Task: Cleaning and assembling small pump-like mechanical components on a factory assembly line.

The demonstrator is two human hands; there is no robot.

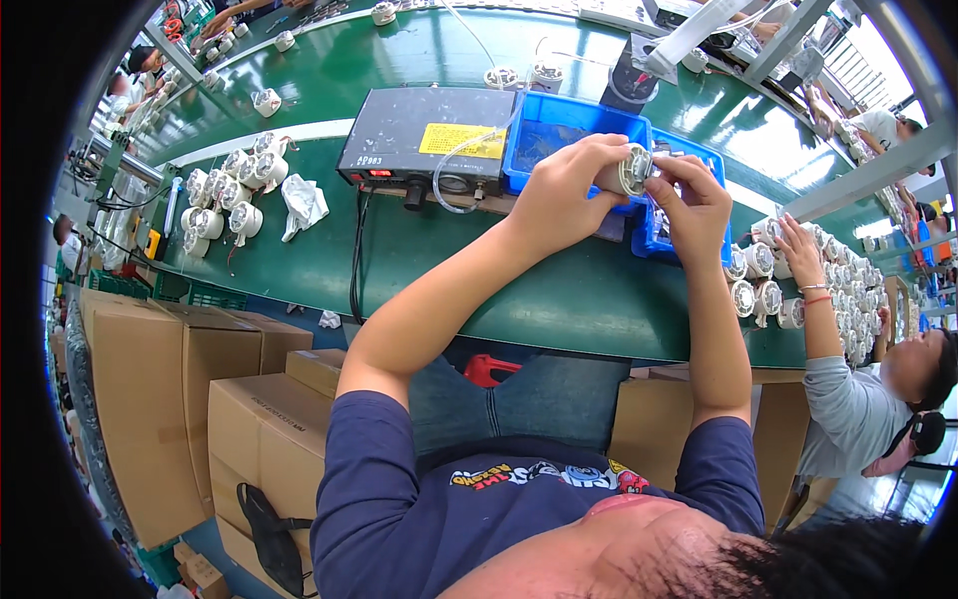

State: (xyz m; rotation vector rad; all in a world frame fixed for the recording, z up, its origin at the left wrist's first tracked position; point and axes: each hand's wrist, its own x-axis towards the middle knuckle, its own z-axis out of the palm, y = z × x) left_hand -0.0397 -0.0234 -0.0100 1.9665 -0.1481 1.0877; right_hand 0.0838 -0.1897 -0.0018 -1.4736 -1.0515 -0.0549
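Above the blue bins, my left hand (571, 196) grips a white round motor-like housing (631, 170), its open ringed face turned to the right. My right hand (693, 205) meets that face with thumb and fingers pinched together; whatever lies between the fingertips is too small or hidden to make out. Behind and below the hands sit a blue bin (514, 150) and a second blue bin (649, 246) with small parts in it. The grey dispenser box (399, 125), with a yellow label, a gauge and a clear hose (437, 185), stands left of the bins.
White housings (244, 220) cluster on the green table (439, 290) at left, beside a white cloth (303, 207). Many more housings (838, 299) stand at right, where a co-worker's hand (798, 255) reaches in. Cardboard boxes (264, 429) are below left. A black cable (357, 260) hangs over the edge.
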